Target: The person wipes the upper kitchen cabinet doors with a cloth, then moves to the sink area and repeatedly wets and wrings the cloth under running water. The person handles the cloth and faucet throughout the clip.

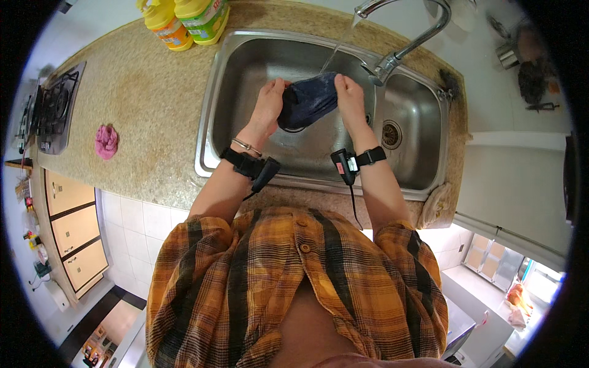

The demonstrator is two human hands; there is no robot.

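A wet dark blue cloth (pixel 309 100) is stretched between my two hands above the large basin of a stainless steel sink (pixel 244 69). My left hand (pixel 268 103) grips its left end. At the upper right corner, the thumb and fingers of my right hand (pixel 350 99) pinch it. Water runs from the curved chrome faucet (pixel 425 34) and falls behind the cloth's top edge; where it lands is partly hidden. Below the cloth, a drain shows only in part.
Right of the large basin is a smaller one with a drain (pixel 391 134). Two yellow jugs (pixel 202 20) stand at the counter's back. A crumpled pink cloth (pixel 106 142) lies on the left, near a gas stove (pixel 60 108). A beige rag (pixel 436 205) hangs at the front right edge.
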